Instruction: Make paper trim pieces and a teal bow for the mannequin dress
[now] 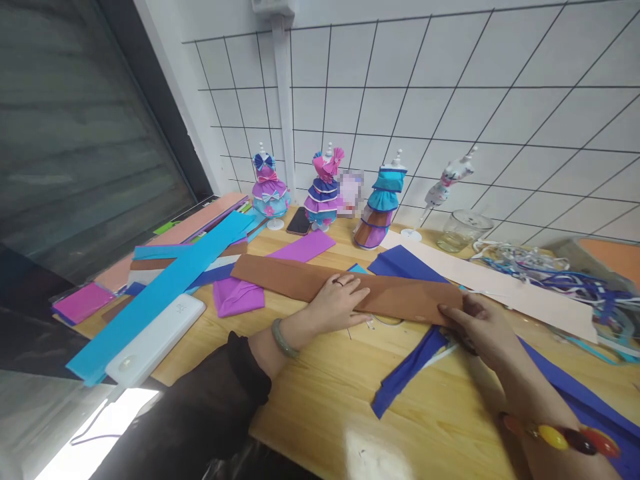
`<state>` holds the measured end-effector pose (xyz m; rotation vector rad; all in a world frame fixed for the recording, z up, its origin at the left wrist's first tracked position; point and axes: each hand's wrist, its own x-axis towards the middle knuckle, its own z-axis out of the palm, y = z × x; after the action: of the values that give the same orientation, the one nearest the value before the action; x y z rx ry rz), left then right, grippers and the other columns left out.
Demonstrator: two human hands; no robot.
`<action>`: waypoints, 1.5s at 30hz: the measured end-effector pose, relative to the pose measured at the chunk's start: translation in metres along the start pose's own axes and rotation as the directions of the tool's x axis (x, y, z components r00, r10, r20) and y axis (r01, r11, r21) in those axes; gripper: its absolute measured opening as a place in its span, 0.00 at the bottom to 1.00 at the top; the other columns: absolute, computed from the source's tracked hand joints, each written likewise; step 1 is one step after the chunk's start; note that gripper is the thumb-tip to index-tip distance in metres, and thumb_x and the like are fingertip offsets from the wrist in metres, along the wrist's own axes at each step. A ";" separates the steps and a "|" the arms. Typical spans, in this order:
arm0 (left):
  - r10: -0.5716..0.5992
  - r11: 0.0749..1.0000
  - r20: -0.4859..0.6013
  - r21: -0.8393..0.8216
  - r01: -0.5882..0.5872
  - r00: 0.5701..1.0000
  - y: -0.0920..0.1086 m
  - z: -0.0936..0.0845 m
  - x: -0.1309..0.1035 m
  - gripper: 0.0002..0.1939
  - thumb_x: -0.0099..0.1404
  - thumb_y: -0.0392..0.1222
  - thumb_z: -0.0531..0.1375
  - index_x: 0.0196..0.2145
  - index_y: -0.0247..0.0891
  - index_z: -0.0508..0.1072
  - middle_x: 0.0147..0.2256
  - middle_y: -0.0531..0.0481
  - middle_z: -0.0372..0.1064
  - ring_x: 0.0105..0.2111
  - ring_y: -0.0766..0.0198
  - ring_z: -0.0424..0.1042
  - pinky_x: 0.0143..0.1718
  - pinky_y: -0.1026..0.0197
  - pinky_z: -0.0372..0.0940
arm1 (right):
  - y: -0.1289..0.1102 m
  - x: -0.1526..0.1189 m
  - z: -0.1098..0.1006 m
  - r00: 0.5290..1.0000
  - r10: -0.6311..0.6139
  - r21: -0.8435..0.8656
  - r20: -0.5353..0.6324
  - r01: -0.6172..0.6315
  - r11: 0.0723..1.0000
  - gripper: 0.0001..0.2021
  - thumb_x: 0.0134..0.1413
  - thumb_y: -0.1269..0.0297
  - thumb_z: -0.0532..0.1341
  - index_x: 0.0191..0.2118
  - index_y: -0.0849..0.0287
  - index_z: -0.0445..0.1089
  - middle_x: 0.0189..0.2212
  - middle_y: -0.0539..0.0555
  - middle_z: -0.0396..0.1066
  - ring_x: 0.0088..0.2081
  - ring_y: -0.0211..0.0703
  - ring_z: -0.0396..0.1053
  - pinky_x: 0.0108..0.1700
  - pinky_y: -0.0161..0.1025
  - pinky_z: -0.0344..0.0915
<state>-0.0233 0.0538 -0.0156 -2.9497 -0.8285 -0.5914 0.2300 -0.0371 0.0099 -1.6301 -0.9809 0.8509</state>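
A long brown paper strip [300, 279] lies across the wooden table [325, 393]. My left hand [337, 303] rests flat on its middle, fingers spread, a ring on one finger and a green bangle at the wrist. At the strip's right end my right hand [483, 327] presses with its fingertips, and a beaded bracelet circles that wrist. Dark blue paper strips [407, 373] lie under and in front of my right hand. Whether either hand pinches the strip I cannot tell; both seem to press it down.
Several small mannequins in paper dresses [325, 190] stand along the gridded back wall. A phone [299, 221], a glass jar [460, 231], a long pale strip [510, 287], a cyan strip [165, 293], purple paper [237, 295], a white power bank [155, 340] and tangled ribbons [565, 280] lie around.
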 end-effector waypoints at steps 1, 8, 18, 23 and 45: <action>0.008 0.999 0.002 -0.033 -0.008 1.000 0.000 -0.001 0.000 0.31 0.59 0.62 0.50 0.51 0.38 0.64 0.52 0.42 0.63 0.56 0.55 0.57 0.55 0.53 0.52 | 0.000 0.000 -0.001 1.000 -0.010 -0.007 0.019 0.010 1.000 0.13 0.39 0.62 0.65 0.35 0.54 0.71 0.27 0.48 0.75 0.28 0.42 0.72 0.31 0.35 0.69; -0.178 0.982 -0.057 -0.074 0.173 0.982 -0.015 0.000 0.003 0.24 0.66 0.52 0.46 0.55 0.39 0.59 0.52 0.45 0.63 0.55 0.60 0.57 0.54 0.54 0.53 | -0.005 -0.003 -0.005 0.990 0.006 0.017 0.144 -0.008 1.000 0.11 0.37 0.60 0.67 0.32 0.54 0.73 0.28 0.49 0.76 0.30 0.43 0.72 0.34 0.35 0.69; -0.271 0.963 -0.072 -0.034 0.269 0.960 -0.031 -0.003 0.001 0.29 0.62 0.59 0.50 0.55 0.41 0.58 0.48 0.43 0.64 0.54 0.54 0.56 0.54 0.47 0.48 | -0.013 -0.009 -0.012 0.997 -0.024 -0.103 0.070 0.031 0.994 0.09 0.22 0.58 0.70 0.16 0.54 0.73 0.24 0.52 0.76 0.31 0.50 0.72 0.42 0.44 0.69; -0.263 0.965 -0.017 -0.011 0.262 0.965 -0.036 -0.007 0.001 0.26 0.59 0.62 0.50 0.44 0.39 0.68 0.39 0.45 0.67 0.45 0.57 0.63 0.51 0.48 0.50 | -0.011 -0.005 -0.011 1.000 0.001 -0.159 0.019 0.002 0.987 0.11 0.19 0.59 0.70 0.19 0.53 0.74 0.25 0.51 0.76 0.32 0.51 0.72 0.40 0.45 0.70; -0.147 0.989 0.188 0.040 0.142 0.971 -0.052 -0.020 0.001 0.18 0.58 0.56 0.56 0.28 0.37 0.71 0.27 0.49 0.68 0.32 0.60 0.68 0.33 0.59 0.57 | -0.014 -0.009 -0.003 0.992 -0.021 -0.201 -0.124 -0.005 0.980 0.17 0.23 0.58 0.68 0.29 0.55 0.76 0.30 0.51 0.77 0.36 0.53 0.72 0.43 0.46 0.69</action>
<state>-0.0554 0.0963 -0.0008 -2.9741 -1.0667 -0.3020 0.2259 -0.0440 0.0243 -1.8270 -1.0094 0.6510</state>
